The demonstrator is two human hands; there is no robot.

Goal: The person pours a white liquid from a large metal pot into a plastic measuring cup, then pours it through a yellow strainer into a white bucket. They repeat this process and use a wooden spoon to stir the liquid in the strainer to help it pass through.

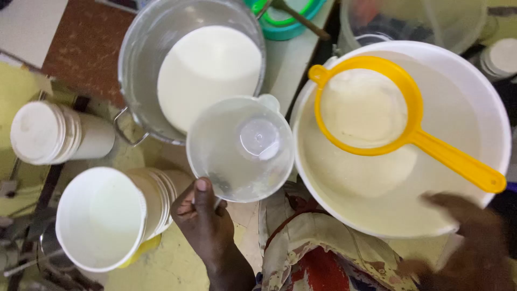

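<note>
My left hand [207, 223] grips the handle of a clear plastic jug [240, 149], held almost empty with a film of milk inside. Behind the jug stands a steel pot [141, 59] tilted with white milk [207, 73] in it. To the right is a large white basin [487, 102] holding strained milk, and a yellow sieve [414, 129] rests across it. My right hand [466, 221], blurred, is at the basin's near rim below the sieve's handle; what it holds is unclear.
A stack of white cups [105, 215] lies on its side at lower left, another capped stack [51, 133] above it. A clear bucket [420, 21] and a green-rimmed container with a stick [285, 21] stand at the back. Patterned cloth [318, 248] covers my lap.
</note>
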